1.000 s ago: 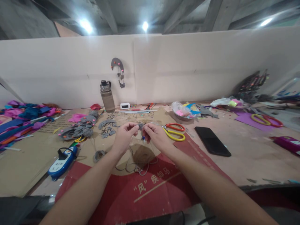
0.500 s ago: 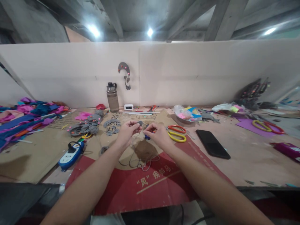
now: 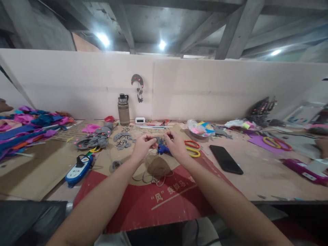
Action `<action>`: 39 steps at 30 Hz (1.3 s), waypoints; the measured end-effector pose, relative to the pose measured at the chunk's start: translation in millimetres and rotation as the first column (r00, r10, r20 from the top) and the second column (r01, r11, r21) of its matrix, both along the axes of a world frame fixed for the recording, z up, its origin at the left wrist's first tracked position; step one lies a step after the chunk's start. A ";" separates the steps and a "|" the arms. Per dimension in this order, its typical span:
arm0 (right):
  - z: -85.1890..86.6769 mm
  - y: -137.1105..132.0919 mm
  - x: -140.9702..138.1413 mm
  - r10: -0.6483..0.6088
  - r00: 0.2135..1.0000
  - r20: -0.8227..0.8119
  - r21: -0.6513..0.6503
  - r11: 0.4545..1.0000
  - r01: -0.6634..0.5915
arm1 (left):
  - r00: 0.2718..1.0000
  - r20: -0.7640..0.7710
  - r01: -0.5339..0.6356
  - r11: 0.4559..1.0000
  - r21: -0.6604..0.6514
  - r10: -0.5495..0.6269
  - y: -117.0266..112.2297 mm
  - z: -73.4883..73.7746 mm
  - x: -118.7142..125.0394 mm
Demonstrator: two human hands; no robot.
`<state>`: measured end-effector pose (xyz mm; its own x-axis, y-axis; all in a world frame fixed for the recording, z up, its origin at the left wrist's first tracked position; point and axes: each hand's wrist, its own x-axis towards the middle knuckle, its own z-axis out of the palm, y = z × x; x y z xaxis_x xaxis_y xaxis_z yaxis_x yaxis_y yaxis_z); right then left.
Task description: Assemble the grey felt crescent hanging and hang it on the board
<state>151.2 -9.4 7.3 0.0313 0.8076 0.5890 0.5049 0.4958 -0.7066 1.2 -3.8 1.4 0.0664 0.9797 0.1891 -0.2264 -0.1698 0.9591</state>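
Note:
My left hand (image 3: pixel 145 147) is closed in a pinch above the cardboard, with a small grey felt piece (image 3: pixel 158 139) at its fingertips. Opposite it, my right hand (image 3: pixel 176 145) pinches thumb and fingers together; whatever is in them is too small to make out. Behind and between the hands lies a blue tool, perhaps a glue gun (image 3: pixel 163 149), partly hidden by the right hand. Thin grey cord (image 3: pixel 160 182) lies in loose loops below them. Left of my left hand are grey felt cutouts (image 3: pixel 123 140) and a small grey roll (image 3: pixel 116 165).
Scissors (image 3: pixel 192 152) and a black phone (image 3: pixel 225 159) lie to the right, a bowl of scraps (image 3: pixel 200 131) behind. A blue power strip (image 3: pixel 79 171), felt pile (image 3: pixel 93 138) and bottle (image 3: pixel 124 111) stand left and back. Another person's hand (image 3: pixel 323 147) shows at the right edge.
The view has shifted slightly. My right hand's fingertips have risen and moved a little away from the left hand, showing more of the blue tool. Another person's hand now appears at the right edge.

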 end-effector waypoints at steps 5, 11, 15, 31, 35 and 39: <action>2.6 -1.7 -6.8 0.047 0.996 0.080 0.011 0.999 -0.048 | 0.999 0.015 0.028 0.999 0.027 -0.029 -1.2 1.0 0.2; 6.7 2.9 -0.8 0.005 0.981 -0.195 -0.080 0.997 -0.021 | 0.992 0.110 0.059 0.998 -0.036 -0.055 -0.8 1.6 -0.9; -0.1 -9.8 1.9 0.147 0.963 -0.224 -0.124 0.976 -0.178 | 0.979 0.181 0.115 0.986 -0.117 -0.093 1.3 2.2 -4.3; -17.6 23.4 -33.2 0.136 0.929 -0.343 -0.194 0.958 -0.212 | 0.981 0.194 0.029 0.993 -0.113 -0.007 13.5 0.0 -8.8; -24.3 23.9 -24.9 0.115 0.948 -0.295 -0.204 0.962 -0.181 | 0.997 0.074 0.042 0.996 -0.082 -0.036 12.9 -3.0 -6.6; -22.4 22.5 -16.6 0.055 0.983 -0.174 -0.130 0.988 -0.078 | 1.000 -0.030 0.006 0.998 -0.062 -0.008 14.0 -6.3 -4.7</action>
<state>134.6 13.0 -15.1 0.0647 0.8832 0.4645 0.3408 0.4179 -0.8422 -3.5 10.2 -4.9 0.0778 0.9890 0.1261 -0.1983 -0.1086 0.9741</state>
